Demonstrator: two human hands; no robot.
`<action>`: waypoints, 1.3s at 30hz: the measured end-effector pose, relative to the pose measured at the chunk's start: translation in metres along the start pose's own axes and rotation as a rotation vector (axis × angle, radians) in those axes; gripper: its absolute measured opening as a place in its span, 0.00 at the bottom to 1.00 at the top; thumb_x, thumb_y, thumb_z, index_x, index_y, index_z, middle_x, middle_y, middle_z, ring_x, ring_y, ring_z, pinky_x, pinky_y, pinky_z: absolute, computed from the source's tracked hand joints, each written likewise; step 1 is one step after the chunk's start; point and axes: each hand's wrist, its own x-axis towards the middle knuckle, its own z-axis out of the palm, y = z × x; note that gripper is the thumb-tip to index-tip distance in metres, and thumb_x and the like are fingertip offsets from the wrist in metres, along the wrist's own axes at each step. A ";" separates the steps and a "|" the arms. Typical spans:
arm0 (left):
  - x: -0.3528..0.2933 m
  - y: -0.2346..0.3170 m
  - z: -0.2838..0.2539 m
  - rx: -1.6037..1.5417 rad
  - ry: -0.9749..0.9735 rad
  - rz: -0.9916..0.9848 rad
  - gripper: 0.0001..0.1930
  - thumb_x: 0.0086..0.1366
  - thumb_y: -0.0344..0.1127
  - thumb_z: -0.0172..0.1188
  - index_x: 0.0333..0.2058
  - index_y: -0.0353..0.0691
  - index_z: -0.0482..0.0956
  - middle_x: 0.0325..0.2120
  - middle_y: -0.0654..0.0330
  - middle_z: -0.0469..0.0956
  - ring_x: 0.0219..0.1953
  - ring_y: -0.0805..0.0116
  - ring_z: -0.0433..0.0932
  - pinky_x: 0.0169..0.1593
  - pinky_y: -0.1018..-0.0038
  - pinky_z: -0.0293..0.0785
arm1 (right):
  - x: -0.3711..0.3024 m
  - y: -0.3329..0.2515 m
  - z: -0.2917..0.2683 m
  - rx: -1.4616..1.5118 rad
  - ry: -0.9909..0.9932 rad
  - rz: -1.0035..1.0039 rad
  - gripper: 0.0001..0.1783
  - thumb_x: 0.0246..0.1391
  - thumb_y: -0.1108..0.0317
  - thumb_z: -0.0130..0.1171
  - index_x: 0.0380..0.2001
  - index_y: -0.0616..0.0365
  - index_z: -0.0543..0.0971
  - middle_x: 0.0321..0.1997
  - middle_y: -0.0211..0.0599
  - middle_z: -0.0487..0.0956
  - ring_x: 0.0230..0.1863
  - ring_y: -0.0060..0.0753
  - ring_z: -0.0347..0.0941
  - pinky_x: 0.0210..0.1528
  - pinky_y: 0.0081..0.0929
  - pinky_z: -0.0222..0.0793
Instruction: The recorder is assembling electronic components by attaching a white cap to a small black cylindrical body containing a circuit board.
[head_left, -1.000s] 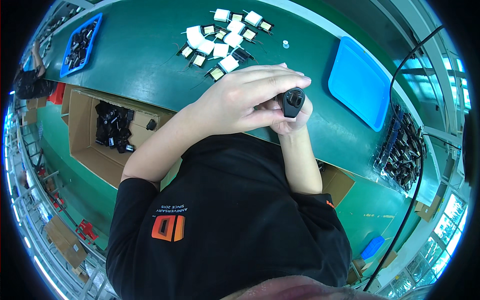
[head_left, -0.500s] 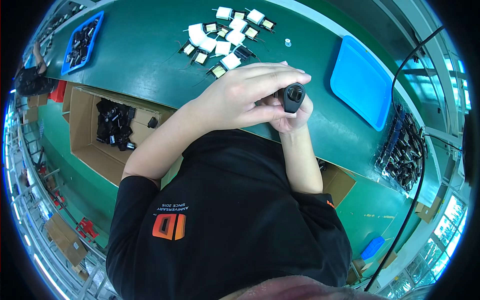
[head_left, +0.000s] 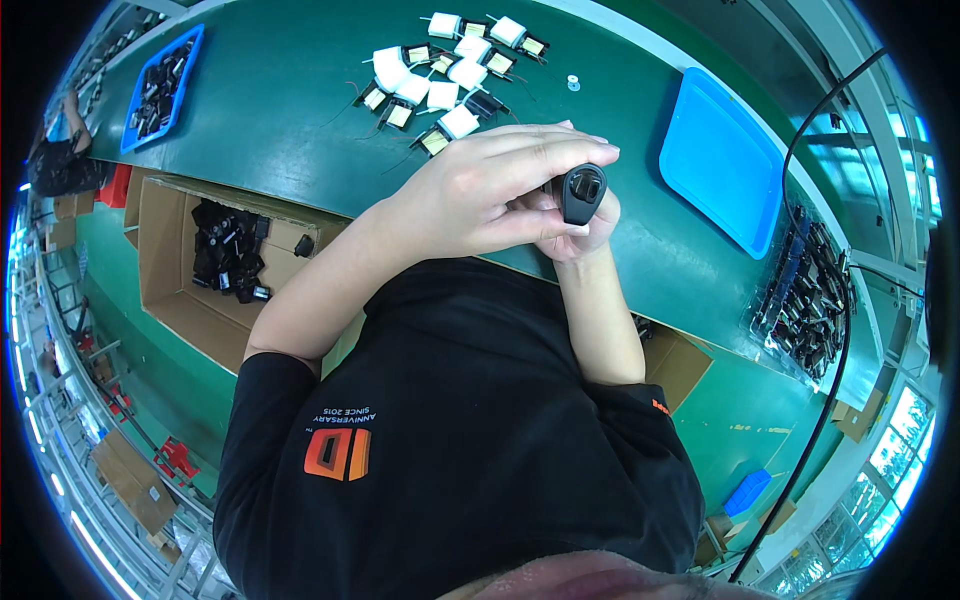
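Note:
A black plastic housing (head_left: 581, 207) with a rounded, teardrop-shaped end and a dark opening in it is held upright between my hands, just above the near side of the table. My left hand (head_left: 480, 190) reaches across from the left, its fingers and thumb closed around the housing. Behind it, my right hand (head_left: 600, 225) holds the same housing from the right, and most of its fingers are hidden. Beyond my hands lies a loose group of white-and-black parts (head_left: 441, 96) with thin wires. A small white spool-like piece (head_left: 573, 83) sits apart from them.
An empty blue tray (head_left: 720, 165) lies at the right, with a heap of black parts (head_left: 808, 310) beyond it. A blue tray (head_left: 127, 140) of dark parts stands far left. Below the table edge, a cardboard box (head_left: 165, 260) holds black pieces. A black cable (head_left: 840, 400) hangs at right.
Both hands and the black housing have shifted very slightly left; the grip looks the same.

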 end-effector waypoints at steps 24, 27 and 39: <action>0.001 -0.002 -0.004 -0.034 -0.044 0.038 0.30 0.48 0.29 0.70 0.53 0.37 0.75 0.51 0.53 0.78 0.58 0.54 0.73 0.63 0.55 0.67 | 0.001 -0.003 0.006 -0.050 -0.050 -0.047 0.21 0.57 0.64 0.53 0.53 0.56 0.66 0.38 0.38 0.76 0.33 0.32 0.76 0.34 0.28 0.74; -0.001 -0.006 -0.009 0.021 -0.081 0.054 0.29 0.50 0.29 0.70 0.54 0.38 0.75 0.52 0.55 0.77 0.62 0.53 0.69 0.66 0.54 0.62 | 0.003 -0.011 0.002 -0.172 -0.069 -0.027 0.25 0.54 0.65 0.53 0.55 0.56 0.65 0.43 0.40 0.75 0.41 0.33 0.76 0.41 0.29 0.74; -0.017 -0.015 -0.014 0.005 0.045 0.095 0.37 0.54 0.28 0.66 0.62 0.34 0.62 0.61 0.48 0.68 0.63 0.49 0.67 0.64 0.55 0.64 | 0.003 -0.005 0.061 -1.423 0.080 -0.430 0.46 0.35 0.61 0.77 0.59 0.64 0.69 0.53 0.35 0.70 0.45 0.26 0.69 0.47 0.24 0.66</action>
